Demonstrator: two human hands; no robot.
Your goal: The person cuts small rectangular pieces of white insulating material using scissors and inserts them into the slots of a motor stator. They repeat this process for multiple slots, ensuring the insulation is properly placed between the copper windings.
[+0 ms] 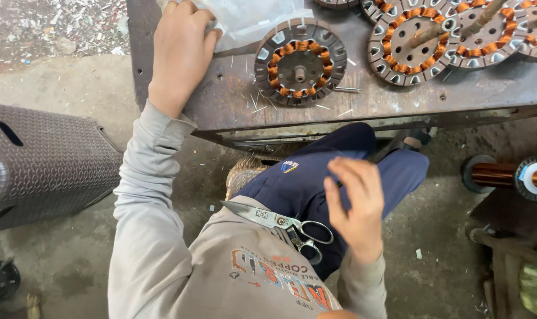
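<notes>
My left hand rests on the metal workbench, fingers on a clear plastic bag at the bench's far edge. My right hand hovers over my lap with fingers loosely apart and nothing visible in it. A pair of scissors lies on my lap, black handles just left of the right hand. A round motor stator with copper windings sits on the bench to the right of the left hand.
Several more wound stators lie at the bench's right end. A spool of copper wire stands at the right. A dark textured stool is at the left. Small clippings litter the bench and concrete floor.
</notes>
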